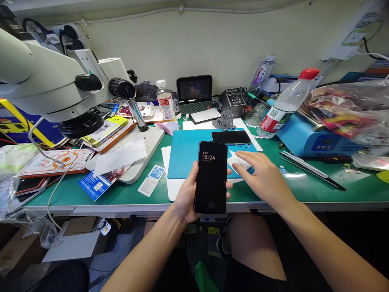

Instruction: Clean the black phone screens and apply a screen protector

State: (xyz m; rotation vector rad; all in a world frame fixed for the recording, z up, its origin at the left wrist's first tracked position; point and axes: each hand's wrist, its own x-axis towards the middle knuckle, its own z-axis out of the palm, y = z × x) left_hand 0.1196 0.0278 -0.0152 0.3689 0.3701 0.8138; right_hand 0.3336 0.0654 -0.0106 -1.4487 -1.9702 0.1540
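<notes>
In the left hand (187,198), black phone (212,184), palm partly hidden

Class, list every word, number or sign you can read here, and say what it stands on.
"星期六": held phone
"15:24": same phone, beneath that
Too small or blurred: the line under the time; print on the red-capped bottle, leaning white-capped bottle, blue leaflet, blue-and-white card, black control box and other labels.

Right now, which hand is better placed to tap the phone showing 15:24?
Likely the right hand: it looks empty and is close beside that phone, which the left hand holds.
</notes>
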